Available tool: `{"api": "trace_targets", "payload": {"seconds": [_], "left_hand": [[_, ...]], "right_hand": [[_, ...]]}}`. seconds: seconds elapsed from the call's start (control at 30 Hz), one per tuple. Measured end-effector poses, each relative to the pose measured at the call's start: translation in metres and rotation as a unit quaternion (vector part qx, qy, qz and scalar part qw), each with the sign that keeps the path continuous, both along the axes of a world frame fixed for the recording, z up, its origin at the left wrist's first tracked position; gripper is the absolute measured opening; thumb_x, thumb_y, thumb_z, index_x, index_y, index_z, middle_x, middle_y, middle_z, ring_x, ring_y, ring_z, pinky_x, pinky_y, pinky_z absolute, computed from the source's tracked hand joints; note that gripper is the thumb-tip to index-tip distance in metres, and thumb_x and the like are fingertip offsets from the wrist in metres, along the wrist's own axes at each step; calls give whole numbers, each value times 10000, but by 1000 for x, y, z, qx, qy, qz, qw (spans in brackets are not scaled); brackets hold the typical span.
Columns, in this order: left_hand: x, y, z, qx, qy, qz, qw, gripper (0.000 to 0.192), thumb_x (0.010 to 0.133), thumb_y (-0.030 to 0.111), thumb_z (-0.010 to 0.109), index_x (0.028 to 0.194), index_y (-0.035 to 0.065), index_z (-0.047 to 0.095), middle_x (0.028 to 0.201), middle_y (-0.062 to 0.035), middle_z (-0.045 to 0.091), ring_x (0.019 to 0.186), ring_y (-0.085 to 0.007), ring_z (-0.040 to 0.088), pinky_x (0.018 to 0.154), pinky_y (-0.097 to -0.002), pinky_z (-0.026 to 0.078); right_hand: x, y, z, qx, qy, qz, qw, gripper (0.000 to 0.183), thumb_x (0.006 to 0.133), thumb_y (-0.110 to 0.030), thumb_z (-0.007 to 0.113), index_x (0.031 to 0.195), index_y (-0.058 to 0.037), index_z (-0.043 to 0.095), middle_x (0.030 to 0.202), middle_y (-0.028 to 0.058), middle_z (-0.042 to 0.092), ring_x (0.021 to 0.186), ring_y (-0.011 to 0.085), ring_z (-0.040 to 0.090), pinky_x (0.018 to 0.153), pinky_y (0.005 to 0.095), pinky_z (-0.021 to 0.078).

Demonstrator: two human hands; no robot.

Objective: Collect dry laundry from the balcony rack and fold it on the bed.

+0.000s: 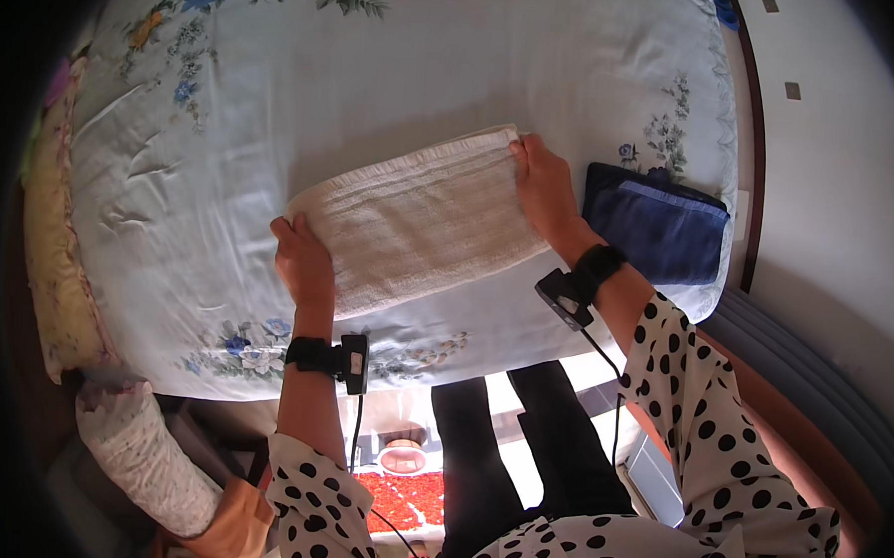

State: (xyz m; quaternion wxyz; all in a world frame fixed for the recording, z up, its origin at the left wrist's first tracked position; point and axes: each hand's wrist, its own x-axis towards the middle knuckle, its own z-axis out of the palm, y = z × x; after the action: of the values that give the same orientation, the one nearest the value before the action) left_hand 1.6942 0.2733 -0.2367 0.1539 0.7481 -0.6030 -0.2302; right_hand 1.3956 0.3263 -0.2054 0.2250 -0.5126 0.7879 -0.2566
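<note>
A cream towel (427, 222), folded into a long rectangle, is stretched between my two hands above the bed. My left hand (302, 261) grips its left upper corner, with the fingers curled over the edge. At the opposite end, my right hand (545, 182) pinches the right upper corner. The towel slopes upward to the right, and its banded edge lies along the far side. Whether its underside touches the sheet cannot be made out. A folded dark blue towel (655, 232) lies on the bed just beyond my right wrist.
A pale floral sheet (441, 69) covers the bed. Yellow bedding (59, 262) lines its left side, and a rolled patterned bundle (147, 460) stands at lower left. A dark strip (756, 143) borders the right side. Wrist-worn devices trail cables (601, 349). Below are a pinkish bowl (402, 456) and red material (400, 498).
</note>
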Motion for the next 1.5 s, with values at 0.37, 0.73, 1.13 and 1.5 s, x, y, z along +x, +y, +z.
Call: {"api": "trace_targets", "payload": {"seconds": [0.37, 0.73, 1.13, 1.5], "left_hand": [[-82, 51, 81, -54, -65, -353, 932, 533, 848, 277, 560, 1344, 165, 402, 1419, -90, 334, 1345, -299, 228, 1059, -523, 160], [-25, 45, 17, -73, -123, -350, 926, 590, 842, 374, 526, 1380, 204, 355, 1460, -70, 269, 1355, -291, 210, 1038, -555, 160], [56, 22, 30, 265, 398, 101, 872, 482, 764, 114, 692, 1175, -15, 476, 1063, -132, 576, 918, -187, 568, 801, -306, 462], [-164, 121, 130, 255, 490, -39, 833, 420, 819, 106, 638, 1191, 4, 471, 1086, -69, 574, 965, -145, 543, 837, -289, 445]], "right_hand": [[-20, 15, 10, 27, -41, 45, 998, 315, 861, -281, 558, 965, 9, 492, 779, 223, 596, 789, 406, 584, 699, 457, 443], [-19, 47, 11, 186, 48, 66, 979, 331, 852, -333, 516, 773, -21, 591, 751, 198, 603, 704, 362, 604, 642, 438, 482], [11, 49, 34, 60, -32, -38, 997, 289, 821, -232, 568, 931, 18, 475, 814, 168, 531, 865, 369, 516, 799, 437, 416], [-167, 206, 118, -31, -129, -249, 959, 217, 884, -172, 522, 1035, -22, 478, 687, 225, 580, 681, 410, 590, 577, 438, 442]]}}
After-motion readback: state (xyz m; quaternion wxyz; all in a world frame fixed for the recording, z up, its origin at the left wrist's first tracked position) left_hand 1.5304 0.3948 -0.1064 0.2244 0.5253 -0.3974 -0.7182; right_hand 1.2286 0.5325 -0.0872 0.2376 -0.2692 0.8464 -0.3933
